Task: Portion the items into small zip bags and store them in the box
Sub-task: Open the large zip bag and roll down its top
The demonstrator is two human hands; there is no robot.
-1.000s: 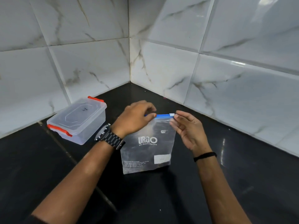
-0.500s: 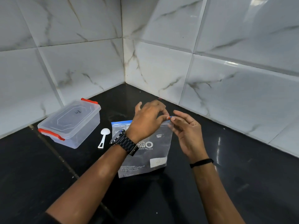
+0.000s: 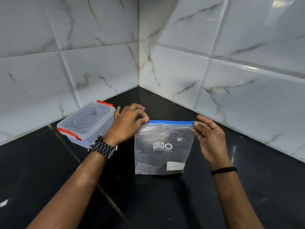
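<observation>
The left hand pinches the left end of the zip bag at its top corner, thumb and forefinger closed on it and the other fingers curled above. The right hand pinches the right end of the same top edge with its fingertips, palm turned inward. The bag hangs between the two hands at the centre of the frame, stretched flat, its lower edge on or just above the counter; which of the two cannot be told.

The bag is clear, crinkled plastic, roughly square, with a blue zip strip along the top, white "URGO" lettering and a small white label near the bottom right. Whether anything is in it cannot be told.

Left of centre, behind the left wrist, sits the box: translucent plastic, rectangular with rounded corners, its lid on and orange-red clips at both ends. The left wrist wears a dark link watch, the right a thin black band.

The counter is glossy black stone. White marble-veined tiles line the two walls, which meet in a corner at upper centre.
</observation>
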